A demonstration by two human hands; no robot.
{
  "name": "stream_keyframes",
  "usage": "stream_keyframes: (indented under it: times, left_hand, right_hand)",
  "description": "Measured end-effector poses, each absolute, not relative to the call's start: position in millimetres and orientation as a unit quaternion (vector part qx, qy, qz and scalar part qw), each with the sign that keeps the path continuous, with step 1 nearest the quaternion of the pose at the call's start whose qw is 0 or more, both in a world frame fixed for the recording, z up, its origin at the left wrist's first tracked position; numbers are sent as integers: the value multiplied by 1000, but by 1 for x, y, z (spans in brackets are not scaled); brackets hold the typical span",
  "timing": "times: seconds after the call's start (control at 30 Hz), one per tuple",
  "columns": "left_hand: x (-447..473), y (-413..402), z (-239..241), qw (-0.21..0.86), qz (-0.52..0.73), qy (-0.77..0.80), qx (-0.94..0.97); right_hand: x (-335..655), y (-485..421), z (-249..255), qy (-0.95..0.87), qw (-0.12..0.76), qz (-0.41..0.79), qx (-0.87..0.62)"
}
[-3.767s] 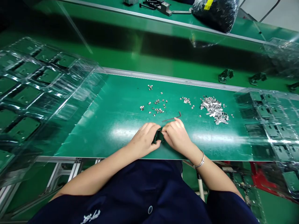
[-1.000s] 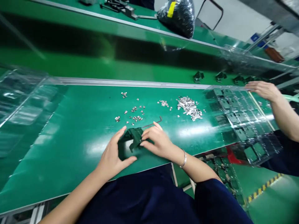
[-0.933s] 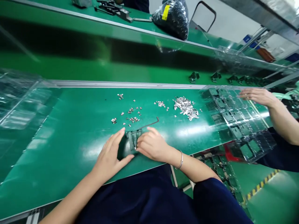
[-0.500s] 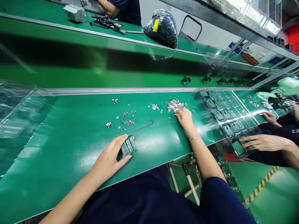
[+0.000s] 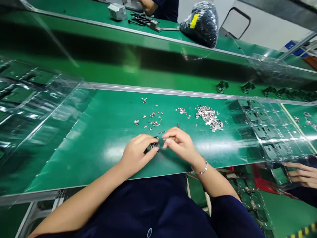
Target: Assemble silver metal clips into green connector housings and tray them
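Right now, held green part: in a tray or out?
Out: the left hand has the green part over the bench, apart from left tray and right tray. Resting or lifted: can't tell.

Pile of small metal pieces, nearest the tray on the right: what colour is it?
Silver: the pile of small metal pieces shows best in the head view.

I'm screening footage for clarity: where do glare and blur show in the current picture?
In the head view, whitish glare lies on the green tabletop beside the left hand and right hand; the clear tray at far left looks blurred.
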State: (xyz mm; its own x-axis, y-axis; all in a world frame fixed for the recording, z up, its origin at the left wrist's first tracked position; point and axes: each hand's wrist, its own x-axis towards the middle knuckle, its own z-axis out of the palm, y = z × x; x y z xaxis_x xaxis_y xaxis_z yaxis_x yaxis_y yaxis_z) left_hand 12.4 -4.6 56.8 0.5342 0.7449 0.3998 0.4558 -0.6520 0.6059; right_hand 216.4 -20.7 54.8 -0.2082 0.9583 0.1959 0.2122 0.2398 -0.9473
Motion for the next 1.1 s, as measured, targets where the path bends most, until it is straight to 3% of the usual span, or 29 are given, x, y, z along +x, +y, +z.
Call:
stream_keyframes:
  times: [0.27,0.43,0.53,1.1]
  left_hand:
    - [3,-9,50,199,342,386,833]
    - [6,7,32,415,283,454,736]
    - [9,14,25,493,267,453,693]
    - [12,16,27,509,272,453,680]
  right_hand:
    - [192,-21,59,-725,392,333,-458]
    - [196,-9,47,-763,338,241,-496]
    - [193,-7,40,-798,317,197,-473]
    - [186,-5,31,-803,295,181,-486]
